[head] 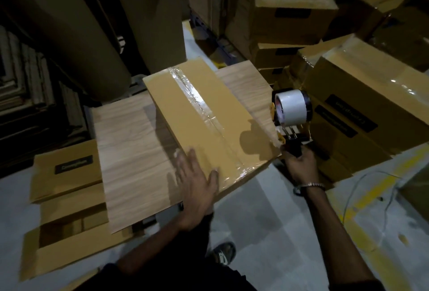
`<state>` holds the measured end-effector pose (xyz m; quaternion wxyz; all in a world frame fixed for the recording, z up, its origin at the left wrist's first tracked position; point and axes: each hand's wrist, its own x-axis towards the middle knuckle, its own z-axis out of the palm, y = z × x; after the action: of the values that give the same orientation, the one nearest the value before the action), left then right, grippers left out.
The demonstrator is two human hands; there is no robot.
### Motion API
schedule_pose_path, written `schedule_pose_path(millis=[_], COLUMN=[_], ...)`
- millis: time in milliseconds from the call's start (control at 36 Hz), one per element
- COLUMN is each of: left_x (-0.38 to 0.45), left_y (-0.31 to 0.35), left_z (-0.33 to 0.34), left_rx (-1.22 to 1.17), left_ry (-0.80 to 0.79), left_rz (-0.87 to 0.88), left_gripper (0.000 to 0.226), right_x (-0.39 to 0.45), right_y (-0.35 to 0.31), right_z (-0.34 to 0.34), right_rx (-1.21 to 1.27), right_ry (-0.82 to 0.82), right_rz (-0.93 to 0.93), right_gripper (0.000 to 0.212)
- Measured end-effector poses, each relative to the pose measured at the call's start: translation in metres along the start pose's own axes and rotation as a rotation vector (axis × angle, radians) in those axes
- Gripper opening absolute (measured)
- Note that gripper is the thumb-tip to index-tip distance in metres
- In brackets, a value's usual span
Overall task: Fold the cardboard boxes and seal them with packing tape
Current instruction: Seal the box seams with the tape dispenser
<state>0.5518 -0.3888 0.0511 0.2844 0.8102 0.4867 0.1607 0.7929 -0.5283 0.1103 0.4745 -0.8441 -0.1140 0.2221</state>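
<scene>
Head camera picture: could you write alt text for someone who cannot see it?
A person's left hand presses flat on a cardboard box on a wooden table, while the right hand grips a tape dispenser at the box's near-right edge. Clear tape runs along the box's top seam. More taped boxes are piled to the right.

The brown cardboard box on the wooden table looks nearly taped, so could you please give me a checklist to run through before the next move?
1. Clear tape strip runs along the seam of the brown cardboard box: ok.
2. Left hand rests flat on the box: ok.
3. Right hand grips the black tape dispenser: ok.
4. Tape cut from dispenser: cannot tell.
5. Tape pressed flat: not ok, wrinkles show.
6. Box fully on wooden table: not ok, near corner overhangs.
</scene>
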Motion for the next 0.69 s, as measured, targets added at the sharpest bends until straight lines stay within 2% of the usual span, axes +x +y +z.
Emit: schedule_pose_path(millis=[56, 111, 139, 194, 278, 361, 528, 611, 694], left_x=[0.001, 0.006, 0.009, 0.013, 0.02, 0.035, 0.102, 0.151, 0.202], left_y=[-0.007, -0.018, -0.022, -0.025, -0.024, -0.028, -0.051, -0.068, -0.077], left_z=[0.0, 0.003, 0.003, 0.003, 0.001, -0.004, -0.013, -0.016, -0.022], left_rx=[-0.234, -0.408, -0.456, -0.466, -0.476, -0.471, -0.542, -0.582, -0.474], left_ry=[-0.07, -0.159, -0.188, -0.213, -0.175, -0.191, -0.339, -0.437, -0.461], left_rz=[-0.25, -0.345, -0.335, -0.269, -0.193, -0.126, -0.116, -0.073, -0.064], left_gripper=[0.108, 0.114, 0.113, 0.098, 0.079, 0.077, 0.083, 0.083, 0.076], right_x=[0.017, 0.035, 0.042, 0.049, 0.039, 0.024, 0.004, -0.011, -0.029], right_y=[-0.004, 0.003, 0.007, 0.011, 0.0, -0.015, -0.01, -0.009, -0.008], right_z=[0.012, 0.024, 0.028, 0.036, 0.04, 0.038, 0.037, 0.045, 0.064], right_rx=[-0.008, -0.035, -0.043, -0.055, -0.064, -0.003, -0.039, -0.097, -0.062], right_ry=[-0.059, -0.121, -0.141, -0.141, -0.1, -0.09, -0.095, -0.09, -0.132], right_rz=[0.033, 0.053, 0.069, 0.07, 0.047, 0.053, 0.052, -0.064, -0.139], right_gripper=[0.023, 0.026, 0.028, 0.033, 0.031, 0.019, 0.026, 0.022, 0.03])
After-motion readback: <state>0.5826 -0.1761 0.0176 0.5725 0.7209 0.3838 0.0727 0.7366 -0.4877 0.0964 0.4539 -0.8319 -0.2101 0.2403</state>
